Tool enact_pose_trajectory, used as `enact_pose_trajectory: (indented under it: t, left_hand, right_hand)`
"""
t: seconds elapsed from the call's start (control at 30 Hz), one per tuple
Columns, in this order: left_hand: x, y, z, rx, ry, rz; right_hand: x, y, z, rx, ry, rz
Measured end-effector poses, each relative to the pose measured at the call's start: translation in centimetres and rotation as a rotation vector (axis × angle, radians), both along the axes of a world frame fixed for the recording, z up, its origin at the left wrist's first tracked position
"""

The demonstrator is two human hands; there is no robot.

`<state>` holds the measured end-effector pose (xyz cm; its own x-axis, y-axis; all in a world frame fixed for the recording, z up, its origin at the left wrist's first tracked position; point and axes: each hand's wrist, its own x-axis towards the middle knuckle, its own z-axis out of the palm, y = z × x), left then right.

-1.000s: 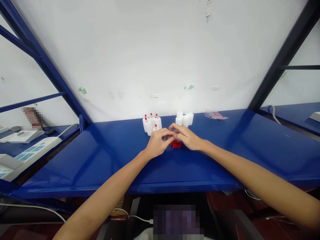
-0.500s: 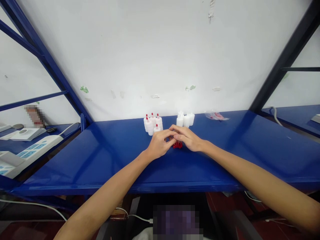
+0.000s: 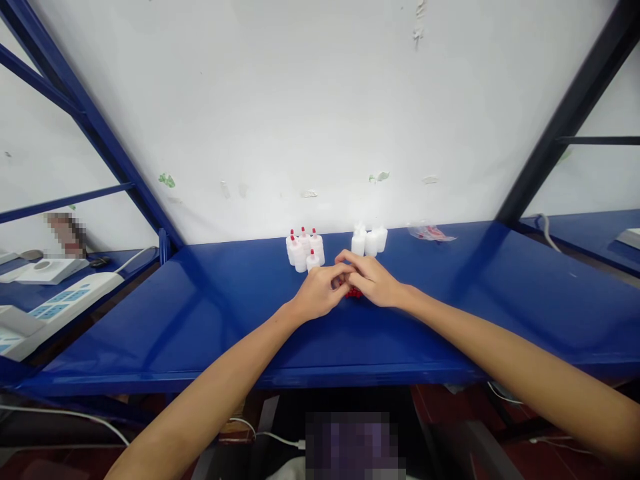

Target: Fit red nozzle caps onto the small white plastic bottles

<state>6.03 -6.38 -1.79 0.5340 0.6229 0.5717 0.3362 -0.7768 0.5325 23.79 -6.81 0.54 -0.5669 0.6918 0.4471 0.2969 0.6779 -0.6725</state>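
My left hand (image 3: 321, 291) and my right hand (image 3: 374, 280) meet at the middle of the blue table, fingers curled together around something I cannot make out. Small red caps (image 3: 354, 292) lie in a cluster just under and between the fingers, partly covered. Behind my left hand stand several white bottles with red tips (image 3: 300, 255); one more red-tipped bottle (image 3: 313, 261) is right beside its knuckles. White bottles without red tips (image 3: 371, 243) stand upright behind my right hand.
A clear plastic bag with red pieces (image 3: 433, 233) lies at the back right of the blue table (image 3: 240, 333). Blue rack posts (image 3: 115, 160) rise at the left, a dark post (image 3: 560, 127) at the right. A power strip (image 3: 65, 307) is at far left.
My right hand has shifted slightly left and down, so its fingers cover more of the red caps. My left hand is nearly unmoved. The whole view has moved slightly.
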Motion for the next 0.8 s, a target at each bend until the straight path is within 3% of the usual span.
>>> enact_pose_trajectory:
  t: [0.27, 0.47, 0.57, 0.8]
  left_hand:
    - [0.3, -0.5, 0.3, -0.177, -0.134, -0.001]
    - [-1.5, 1.0, 1.3, -0.080, -0.400, 0.363]
    - [-2.7, 2.0, 1.5, -0.037, -0.398, 0.465]
    - [-3.4, 2.9, 1.7, 0.004, -0.226, 0.597]
  right_hand:
    - [0.1, 0.4, -0.6, 0.039, 0.056, -0.055]
    - [0.8, 2.3, -1.2, 0.031, 0.162, -0.247]
    - [1.3, 3.3, -1.5, 0.038, 0.245, -0.356]
    - [2.2, 4.6, -1.1, 0.252, 0.267, -0.603]
